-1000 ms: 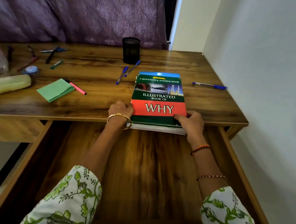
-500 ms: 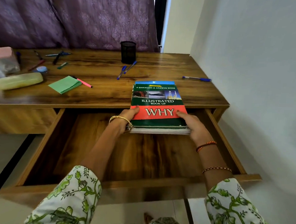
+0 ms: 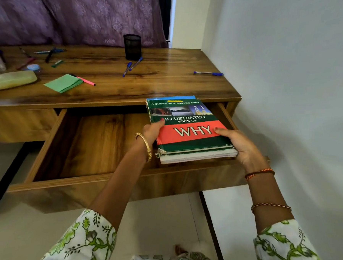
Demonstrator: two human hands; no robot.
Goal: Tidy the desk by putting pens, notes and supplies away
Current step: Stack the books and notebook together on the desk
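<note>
So: both hands hold a stack of books (image 3: 188, 130), top one reads "ILLUSTRATED BOOK OF WHY", over the right end of the open drawer (image 3: 82, 145). Left hand (image 3: 151, 131) grips the stack's left edge, thumb on the cover, fingers hidden underneath. Right hand (image 3: 239, 145) grips the right edge and near corner, thumb on the red band, fingers curled below. Far end of the stack sits at the desk (image 3: 169, 84) front edge. On the desk: black mesh pen cup (image 3: 132, 47), two blue pens (image 3: 132, 66) just in front of it, another blue pen (image 3: 208, 73) to the right, green notes (image 3: 63, 83) touching a pink pen (image 3: 85, 81), yellowish pouch (image 3: 11, 80) at left.
</note>
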